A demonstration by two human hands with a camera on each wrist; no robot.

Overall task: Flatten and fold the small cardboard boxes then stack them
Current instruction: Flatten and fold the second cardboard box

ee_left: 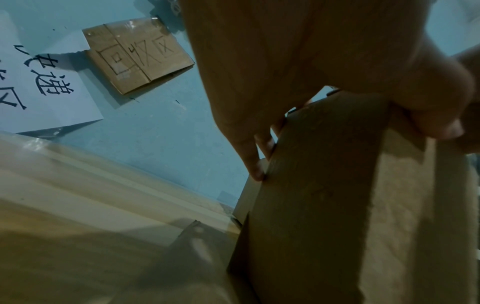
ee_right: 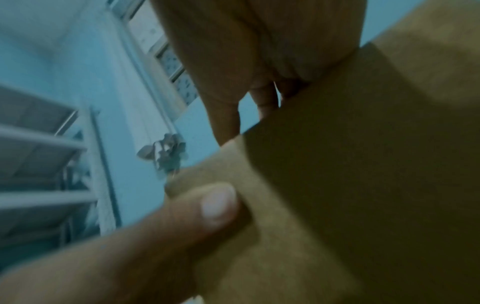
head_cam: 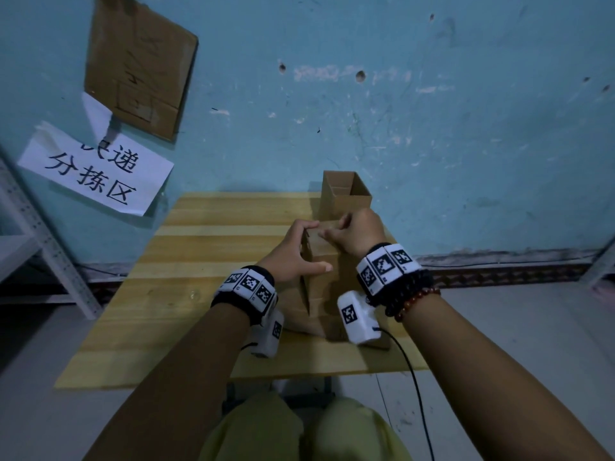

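While both hands clamp one box (head_cam: 324,261) near the table's (head_cam: 206,247) right side, left hand (head_cam: 296,251) gripping its left wall, right hand (head_cam: 357,231) pinching its top edge, second box (head_cam: 346,194) upright just beyond, open-topped, against the far wall (head_cam: 432,128).

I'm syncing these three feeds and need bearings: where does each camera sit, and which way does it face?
Head: on the head, looking forward and down at the wooden table; both forearms, left hand and right hand show on the cardboard box.
Left wrist: along the left hand's fingers at the box edge.
Right wrist: along the right hand's thumb, pinching cardboard.
Shared: head and left wrist both show the paper sign and the wall cardboard.
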